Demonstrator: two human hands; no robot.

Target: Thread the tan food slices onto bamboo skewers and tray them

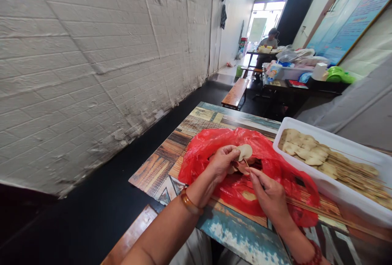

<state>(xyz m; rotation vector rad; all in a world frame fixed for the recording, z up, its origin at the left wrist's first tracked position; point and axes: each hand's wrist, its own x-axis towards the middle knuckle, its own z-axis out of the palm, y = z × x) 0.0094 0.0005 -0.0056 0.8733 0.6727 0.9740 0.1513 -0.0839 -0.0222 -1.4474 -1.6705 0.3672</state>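
Observation:
Between the thumb and fingers of my left hand (225, 159) is a thin, round, pale tan slice (245, 152). My right hand (268, 189) pinches a thin wooden skewer (246, 163), its upper end at the lower edge of the slice. I cannot tell whether the tip has gone in. Both hands are over an opened red plastic bag (199, 150) with more tan slices inside, partly hidden by my hands. Several loose skewers (324, 208) lie beside my right wrist, on the patterned table (162, 167).
To the right, a white tub (283, 128) holds many skewered slices (303, 146). A wooden bench (235, 92) stands beyond the table. Farther back, a dark table carries bags and green plastic items (338, 74), and a person (271, 40) sits there. A white brick-patterned wall (107, 52) runs along the left.

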